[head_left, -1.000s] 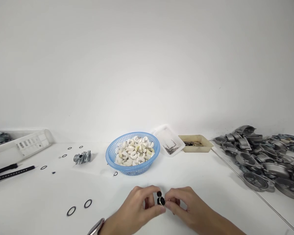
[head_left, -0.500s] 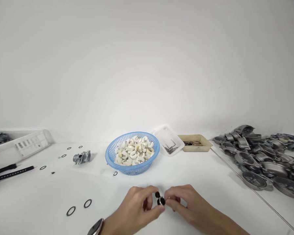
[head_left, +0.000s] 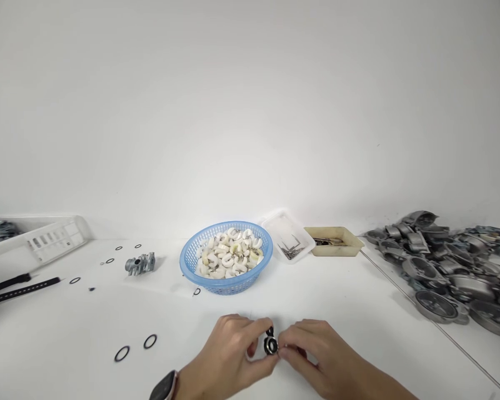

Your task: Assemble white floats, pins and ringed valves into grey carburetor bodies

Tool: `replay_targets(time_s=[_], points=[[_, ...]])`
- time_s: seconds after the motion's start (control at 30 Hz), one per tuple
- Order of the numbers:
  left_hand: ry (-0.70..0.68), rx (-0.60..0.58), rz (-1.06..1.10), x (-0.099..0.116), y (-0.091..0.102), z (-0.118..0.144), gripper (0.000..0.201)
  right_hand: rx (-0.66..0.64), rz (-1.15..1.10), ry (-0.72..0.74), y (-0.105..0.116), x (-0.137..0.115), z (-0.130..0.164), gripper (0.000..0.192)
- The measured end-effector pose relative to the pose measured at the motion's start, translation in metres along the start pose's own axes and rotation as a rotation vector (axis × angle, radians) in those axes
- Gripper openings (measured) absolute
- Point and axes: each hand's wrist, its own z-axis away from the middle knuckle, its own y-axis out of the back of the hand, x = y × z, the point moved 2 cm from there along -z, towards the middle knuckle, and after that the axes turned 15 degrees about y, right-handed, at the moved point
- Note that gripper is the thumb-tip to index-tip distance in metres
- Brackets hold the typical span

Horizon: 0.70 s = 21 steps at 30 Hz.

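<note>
My left hand [head_left: 235,353] pinches a small black and silver round part [head_left: 270,344] between thumb and index finger, above the white table. A ring-shaped end of the part faces me. My right hand [head_left: 316,353] is closed beside it, thumb and fingertips pressed together at the part's right edge. Whatever small thing lies between the right fingertips is too hidden to name. Two black rings, a nearer ring [head_left: 122,353] and a farther ring [head_left: 150,341], lie flat on the table left of my hands.
A blue basket [head_left: 184,268] of white curved pieces stands ahead. Behind it are a clear tray [head_left: 281,225] of thin metal pins and a beige tray [head_left: 337,251]. Metal castings [head_left: 437,278] pile up at right. A grey metal fitting [head_left: 140,264], black straps [head_left: 20,291] and a white bin [head_left: 56,241] sit left.
The small part has turned in my left fingers, so its ring-shaped end now faces me more. My right fingertips have shifted slightly left against it. The view has moved a little.
</note>
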Motion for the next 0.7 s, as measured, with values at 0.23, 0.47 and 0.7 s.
replay_targets(time_s=[0.23, 0.47, 0.7], points=[[0.012, 0.019, 0.015, -0.0034, -0.0019, 0.0, 0.024, -0.003, 0.054, 0.022, 0.0021, 0.0005, 0.001, 0.027], [-0.063, 0.043, -0.062, -0.0005, -0.0004, 0.0007, 0.025, -0.009, 0.073, 0.046, 0.0009, -0.0003, 0.0012, 0.022], [-0.011, 0.07, -0.006, -0.0071, -0.0022, -0.0014, 0.025, -0.03, 0.103, 0.021, 0.0029, -0.0024, 0.001, 0.014]])
